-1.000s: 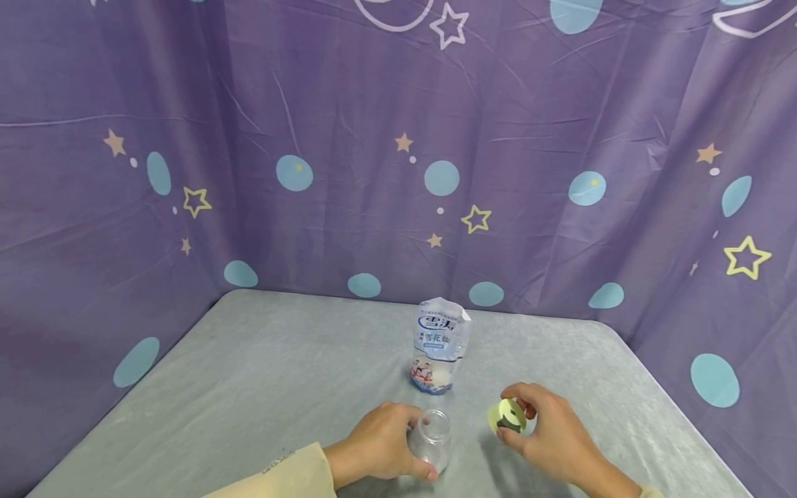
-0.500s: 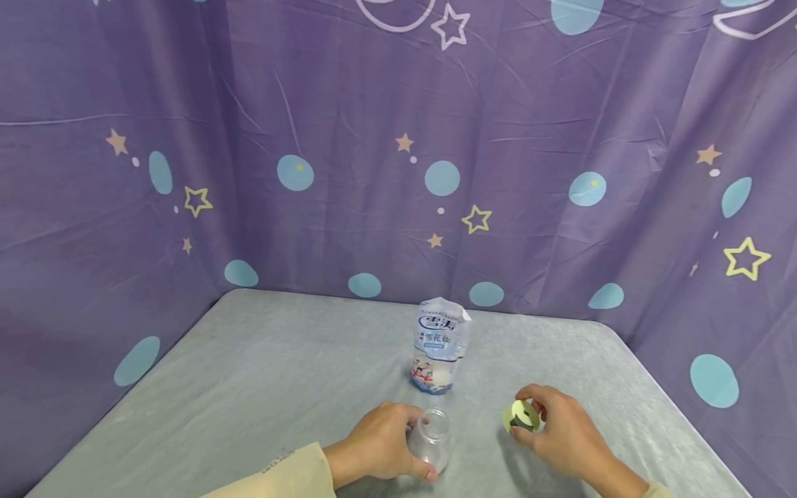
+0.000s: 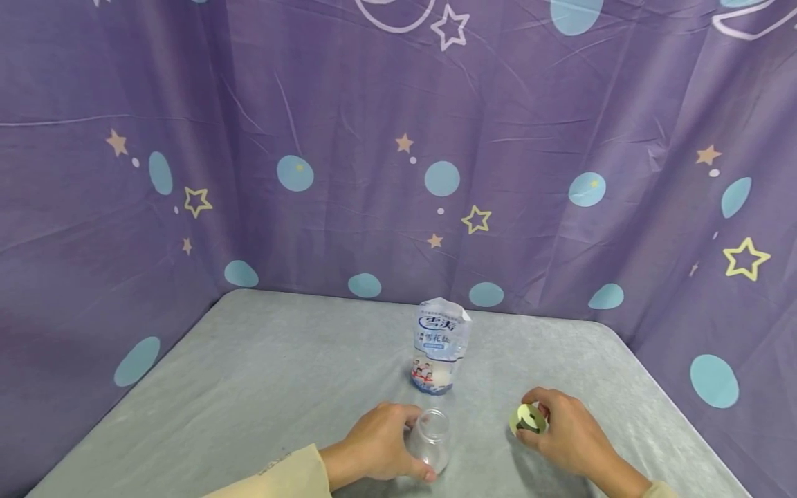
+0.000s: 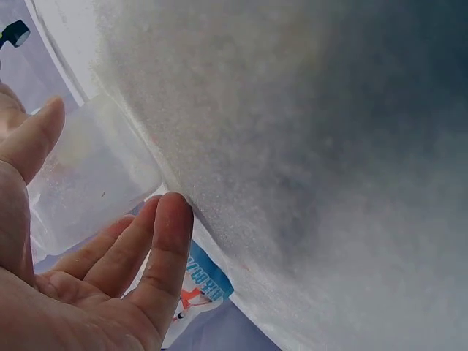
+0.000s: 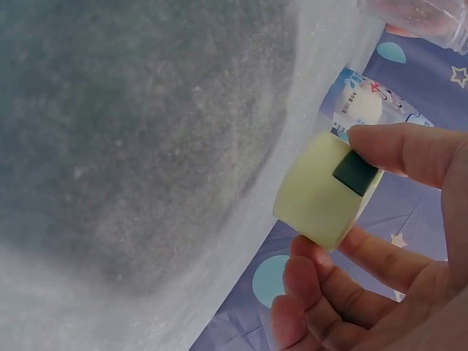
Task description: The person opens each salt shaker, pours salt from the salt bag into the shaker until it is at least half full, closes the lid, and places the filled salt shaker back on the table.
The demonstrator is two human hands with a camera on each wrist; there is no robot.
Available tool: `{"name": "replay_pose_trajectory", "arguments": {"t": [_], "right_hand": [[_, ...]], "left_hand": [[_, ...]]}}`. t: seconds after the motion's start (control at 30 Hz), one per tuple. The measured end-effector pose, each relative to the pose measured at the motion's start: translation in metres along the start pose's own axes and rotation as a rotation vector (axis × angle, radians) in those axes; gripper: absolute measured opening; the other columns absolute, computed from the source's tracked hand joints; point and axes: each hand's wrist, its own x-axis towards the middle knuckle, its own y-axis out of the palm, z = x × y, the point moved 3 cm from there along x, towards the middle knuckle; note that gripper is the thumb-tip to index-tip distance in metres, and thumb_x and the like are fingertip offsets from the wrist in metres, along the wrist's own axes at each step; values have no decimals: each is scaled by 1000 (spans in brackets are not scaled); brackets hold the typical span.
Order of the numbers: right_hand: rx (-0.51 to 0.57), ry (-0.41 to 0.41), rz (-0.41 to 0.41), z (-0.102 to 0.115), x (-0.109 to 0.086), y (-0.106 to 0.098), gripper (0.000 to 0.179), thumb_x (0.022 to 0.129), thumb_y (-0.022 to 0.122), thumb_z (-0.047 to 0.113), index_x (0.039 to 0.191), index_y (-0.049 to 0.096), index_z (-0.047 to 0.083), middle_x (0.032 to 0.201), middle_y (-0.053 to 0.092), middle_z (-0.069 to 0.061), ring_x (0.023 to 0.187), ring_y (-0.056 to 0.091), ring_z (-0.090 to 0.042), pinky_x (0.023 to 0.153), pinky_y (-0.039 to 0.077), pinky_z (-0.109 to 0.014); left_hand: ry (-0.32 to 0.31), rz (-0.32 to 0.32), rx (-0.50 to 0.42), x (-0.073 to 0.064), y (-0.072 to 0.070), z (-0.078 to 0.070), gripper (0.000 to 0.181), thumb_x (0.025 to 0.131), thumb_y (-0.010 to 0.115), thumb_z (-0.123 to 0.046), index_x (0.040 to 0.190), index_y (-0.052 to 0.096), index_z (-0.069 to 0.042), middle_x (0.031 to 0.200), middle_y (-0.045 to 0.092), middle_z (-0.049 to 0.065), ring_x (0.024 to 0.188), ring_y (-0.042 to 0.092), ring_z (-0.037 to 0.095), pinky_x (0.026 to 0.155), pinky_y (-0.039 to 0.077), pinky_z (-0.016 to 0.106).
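My left hand (image 3: 381, 443) holds a clear, open-mouthed jar (image 3: 434, 449) upright on the table, thumb on the near side and fingers on the far side. In the left wrist view the see-through jar wall (image 4: 95, 172) shows between thumb and fingers. To the right, my right hand (image 3: 569, 432) pinches a pale yellow-green jar lid (image 3: 521, 419) between thumb and fingers. A dark green tab (image 5: 356, 174) sits on the lid, under the thumb in the right wrist view. The lid's rim is close to the table surface.
Behind the jar stands a white and blue bag of salt (image 3: 438, 349) with its top uneven. A pale grey cloth covers the table (image 3: 268, 373). Purple curtains (image 3: 349, 138) with stars and blue dots enclose the back and sides.
My right hand has moved right and slightly nearer with the lid in its fingers. The left hand, the jar and the bag have stayed in place.
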Motion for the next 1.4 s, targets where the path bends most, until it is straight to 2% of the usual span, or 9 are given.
{"name": "replay_pose_trajectory", "arguments": {"t": [0.33,0.67,0.83,1.0,1.2,1.4], "right_hand": [[-10,53,84,-4,0,4,42,66,96,26,100,72,19,77,56,6,67,50,-10,60,42,-32],[15,109,154,-5,-3,8,41,66,96,21,99,72,19,74,55,6,65,50,-11,58,42,-31],[39,128,189,-6,-2,11,41,66,96,19,100,72,18,76,57,4,66,52,-13,59,44,-33],[44,121,201,-7,-2,11,43,67,96,21,103,73,17,78,58,4,67,52,-13,60,44,-33],[29,104,188,-6,-3,9,50,69,95,30,110,72,17,83,60,5,72,53,-12,63,45,-34],[37,41,144,2,-4,4,51,72,92,40,113,72,19,99,67,3,88,61,-16,72,51,-40]], "left_hand": [[22,-42,51,-7,-9,5,71,57,98,-51,116,74,-19,97,72,-14,92,66,13,80,52,32],[30,-49,51,-12,-13,11,72,59,96,-55,115,74,-15,99,74,-8,90,66,12,78,53,32],[36,-66,49,-15,-17,12,74,59,95,-58,115,74,-15,99,74,-6,84,64,10,73,51,30],[21,-60,62,-17,-22,14,79,57,93,-62,117,74,-15,101,74,-5,82,63,8,71,50,29],[0,-46,50,-17,-29,14,83,58,91,-66,121,73,-16,107,75,-2,90,65,15,76,52,33],[2,-34,40,-18,-34,12,80,65,86,-70,122,73,-16,110,74,-2,95,67,18,78,53,35]]}}
